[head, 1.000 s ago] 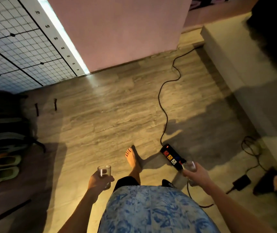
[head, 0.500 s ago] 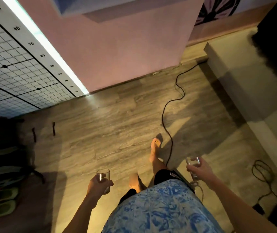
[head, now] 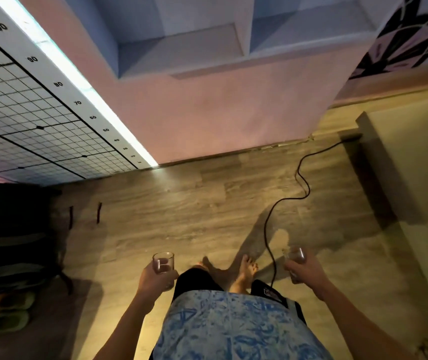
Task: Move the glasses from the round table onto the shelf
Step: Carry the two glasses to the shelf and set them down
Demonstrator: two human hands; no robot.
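Near the bottom of the frame, left of centre, the left hand [head: 153, 278] has its grip wrapped around a clear glass [head: 163, 265], fingers closed about the lower half so the rim stands free above them. This glass is upright, and it looks empty, though the light is dim and the bottom is covered by the fingers. At lower right the right hand [head: 305, 267] has its grip clenched around a second glass [head: 295, 257], which is tilted a little and blurred; whether anything is in it cannot be told. The two glasses are well apart, one on either side of the person's blue patterned shirt [head: 233, 328].

Between the hands, two bare feet [head: 245, 271] stand on the wooden floor [head: 181, 211]. A black cable [head: 272, 216] snakes from the right middle of the frame down past the feet, near the right hand.

At the top centre sits the shelf [head: 181, 50], a pale blue recess in a pink wall [head: 220, 118], split by an upright divider into two compartments. Both visible compartments hold nothing that can be made out. The shelf is well apart from both glasses.

In the upper left a white grid board [head: 26, 120] with a numbered scale runs along a bright strip of light. At lower left a pair of green slippers [head: 5, 313] lies on the floor beside dark furniture [head: 13, 229].
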